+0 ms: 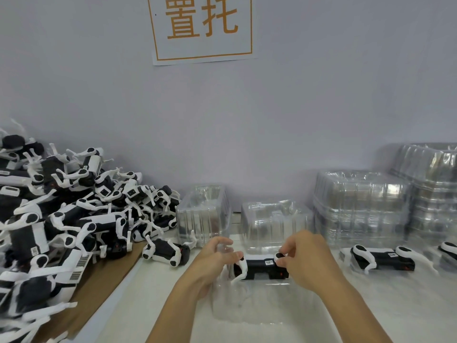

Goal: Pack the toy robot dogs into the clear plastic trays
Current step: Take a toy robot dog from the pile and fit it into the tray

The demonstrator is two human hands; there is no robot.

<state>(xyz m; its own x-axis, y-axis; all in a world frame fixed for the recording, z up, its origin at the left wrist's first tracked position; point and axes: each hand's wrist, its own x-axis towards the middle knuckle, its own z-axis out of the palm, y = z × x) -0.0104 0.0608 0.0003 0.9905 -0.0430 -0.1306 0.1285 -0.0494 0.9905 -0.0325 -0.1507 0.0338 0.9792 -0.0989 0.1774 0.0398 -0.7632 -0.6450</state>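
Dog pile (61, 219) crowds the left; tray stacks (361, 206) block the right.

Two hands (212, 262); one wall sign (201, 28); dogs uncountable.

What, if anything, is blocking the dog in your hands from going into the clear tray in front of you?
Nothing visible: both the left hand and right hand hold the toy dog directly over the open clear tray.

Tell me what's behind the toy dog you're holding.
Directly behind the toy dog, held by left hand and right hand, stands an empty clear tray, then the wall. The hands cover the tray's lower corners.
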